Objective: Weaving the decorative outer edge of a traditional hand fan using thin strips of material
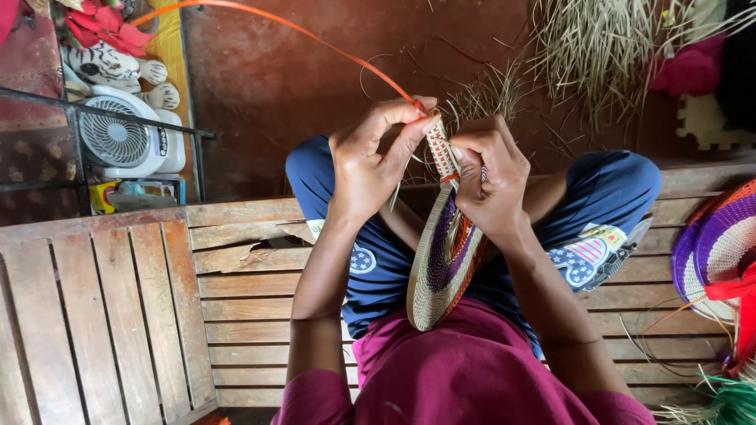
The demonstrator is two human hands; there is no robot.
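Basketwork sits upright on my lap: a coiled woven disc (445, 260), banded in purple, cream and orange, stands on edge between my knees so its rim comes up to where I can work it. I keep my right hand (490, 177) closed round the top of the rim, fingers curled over and thumb pressed against the coil, which steadies the disc and holds the last stitches tight. My left hand (370, 161) pinches the orange strip (315, 39) between thumb and forefinger right at the rim; from the pinch the strip arcs up and away to my upper left, kept taut so it lies flat against the coil. A few loose straw ends (398, 193) stick out below my left fingers. I sit cross-legged in blue printed trousers (614, 197) and a maroon top (465, 370) on a slatted wooden bench (118, 299), the disc's lower edge resting against my belly. Ahead, on the reddish floor, a heap of dry grass (598, 47) lies near my knees, within reach of the rim. To my right, another woven basket (720, 248) in purple and orange rests on the slats with red strips across it and green fibre (728, 401) below. To my left stand a small white fan (126, 138) and, beyond it, a striped plush toy (110, 67), both well apart from my hands. Nothing crosses the strip's path.
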